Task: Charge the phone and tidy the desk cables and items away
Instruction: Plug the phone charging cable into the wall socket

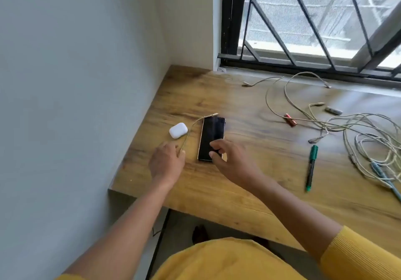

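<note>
Phone [211, 138]: lies flat, screen up and dark, on the wooden tabletop [249, 182], near its left end, long axis running roughly 12 to 6 o'clock.

Right hand [230, 160]: hovers over the phone's near end, at about 5 o'clock from the phone's centre. Fingers curled, thumb and forefinger tips close to the lower screen and right edge. Whether they actually grip the phone or only touch it cannot be told.

Charging cable [191, 128]: thin, pale. Its plug end lies at the phone's top edge, about 12 o'clock; whether it is seated in a port cannot be told. From there it curves down the phone's left side to the left hand.

Left hand [167, 162]: at about 8 o'clock from the phone, just beside it, resting on the tabletop. Fingers pinch the cable's lower run.

Earbud case [178, 130]: white, closed, at 10 o'clock from the phone, just left of the cable, apart from both hands.

Further out, toward 3 o'clock, well apart from the hands: green marker [311, 168], capped, lying lengthwise; red-brown small cylinder [290, 119]; small grey stick-shaped item [333, 110], type unclear; loose tangle of pale cables [368, 138] spread to the right edge and back toward the window [314, 19] at 1 o'clock.

Sleeves yellow, pushed up the forearms.
</note>
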The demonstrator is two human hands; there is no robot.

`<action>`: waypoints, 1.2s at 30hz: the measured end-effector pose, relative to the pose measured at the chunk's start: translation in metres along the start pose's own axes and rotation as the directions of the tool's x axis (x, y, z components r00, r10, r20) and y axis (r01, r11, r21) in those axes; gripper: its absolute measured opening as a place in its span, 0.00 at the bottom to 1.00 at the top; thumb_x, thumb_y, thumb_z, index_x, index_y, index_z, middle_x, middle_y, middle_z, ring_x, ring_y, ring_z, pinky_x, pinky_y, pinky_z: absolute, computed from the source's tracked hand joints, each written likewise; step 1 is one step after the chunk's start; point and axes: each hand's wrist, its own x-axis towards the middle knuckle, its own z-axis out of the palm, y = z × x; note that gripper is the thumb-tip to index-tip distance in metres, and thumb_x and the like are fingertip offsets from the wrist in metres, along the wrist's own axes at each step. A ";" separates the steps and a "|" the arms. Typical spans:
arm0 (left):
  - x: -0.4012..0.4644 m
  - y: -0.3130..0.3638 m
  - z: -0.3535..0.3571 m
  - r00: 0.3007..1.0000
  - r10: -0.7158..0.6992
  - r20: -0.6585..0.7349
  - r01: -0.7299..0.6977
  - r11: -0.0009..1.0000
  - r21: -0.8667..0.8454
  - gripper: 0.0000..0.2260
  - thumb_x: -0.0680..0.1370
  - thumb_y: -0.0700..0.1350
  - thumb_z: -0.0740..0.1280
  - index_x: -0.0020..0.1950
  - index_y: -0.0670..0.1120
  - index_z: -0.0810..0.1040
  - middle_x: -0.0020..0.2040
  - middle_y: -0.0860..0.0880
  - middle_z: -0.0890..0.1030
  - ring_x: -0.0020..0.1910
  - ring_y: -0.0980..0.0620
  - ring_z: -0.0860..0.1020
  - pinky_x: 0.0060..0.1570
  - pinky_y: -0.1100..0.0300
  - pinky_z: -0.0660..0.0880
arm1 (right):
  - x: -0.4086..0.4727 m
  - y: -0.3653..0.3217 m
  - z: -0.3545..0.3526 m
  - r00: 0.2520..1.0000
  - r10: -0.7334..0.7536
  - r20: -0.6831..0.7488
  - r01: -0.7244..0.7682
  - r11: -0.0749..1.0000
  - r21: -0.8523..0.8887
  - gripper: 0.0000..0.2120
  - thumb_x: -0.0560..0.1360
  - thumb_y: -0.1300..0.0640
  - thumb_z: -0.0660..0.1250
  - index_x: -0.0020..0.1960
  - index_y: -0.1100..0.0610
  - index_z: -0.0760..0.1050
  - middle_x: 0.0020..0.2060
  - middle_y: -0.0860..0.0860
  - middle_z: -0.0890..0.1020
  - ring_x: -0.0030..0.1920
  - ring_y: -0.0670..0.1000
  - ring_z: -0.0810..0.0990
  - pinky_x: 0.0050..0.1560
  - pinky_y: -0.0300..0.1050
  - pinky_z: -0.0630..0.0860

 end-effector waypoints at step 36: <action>-0.030 0.000 -0.014 0.899 0.348 0.266 -0.170 0.837 -0.520 0.03 0.76 0.48 0.78 0.45 0.55 0.86 0.39 0.58 0.85 0.41 0.58 0.83 0.42 0.60 0.83 | 0.044 0.005 -0.029 0.718 0.635 0.284 -0.493 0.176 0.852 0.09 0.87 0.63 0.57 0.62 0.64 0.74 0.39 0.58 0.82 0.33 0.52 0.82 0.34 0.48 0.84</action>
